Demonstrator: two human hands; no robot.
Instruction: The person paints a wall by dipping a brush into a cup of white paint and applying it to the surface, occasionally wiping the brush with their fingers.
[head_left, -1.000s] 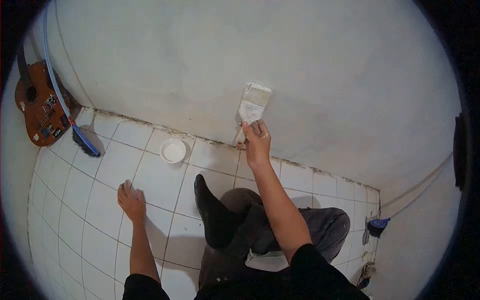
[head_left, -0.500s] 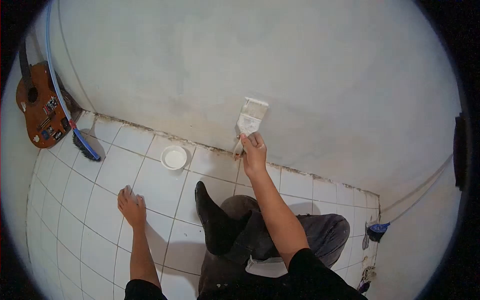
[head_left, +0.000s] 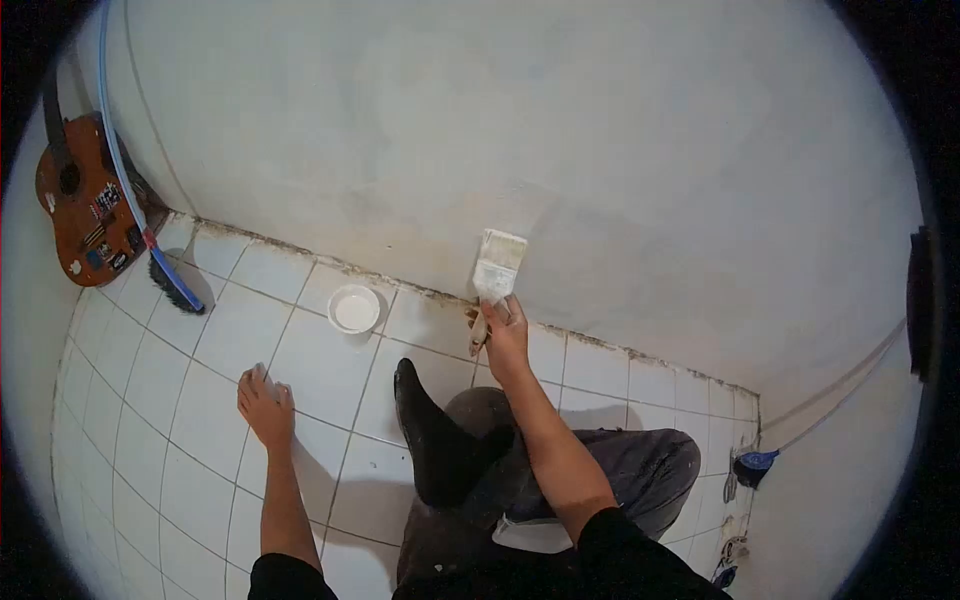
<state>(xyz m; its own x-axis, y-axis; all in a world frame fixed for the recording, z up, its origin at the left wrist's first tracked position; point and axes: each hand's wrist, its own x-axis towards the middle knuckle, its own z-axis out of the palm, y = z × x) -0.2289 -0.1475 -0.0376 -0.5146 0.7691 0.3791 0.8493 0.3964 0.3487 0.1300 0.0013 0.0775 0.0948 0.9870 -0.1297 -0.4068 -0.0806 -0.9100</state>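
A paintbrush (head_left: 497,265) coated in white is held in my right hand (head_left: 508,340), its bristles pointing up against the lower part of the grey-white wall (head_left: 400,120). Its handle sticks out below my fingers. My left hand (head_left: 266,408) is over the tiled floor at the left, fingers apart and holding nothing. Between the two hands, nearer the wall, stands a round white bowl (head_left: 354,309) with white contents.
A guitar (head_left: 88,205) leans in the left corner beside a blue-handled broom (head_left: 175,284). Another blue brush (head_left: 753,466) is at the right wall. A black-socked foot (head_left: 435,440) and a white object (head_left: 535,535) lie near my lap.
My right hand and the paintbrush have moved down the wall, toward the floor edge. My left hand has hardly moved. The view has shifted slightly.
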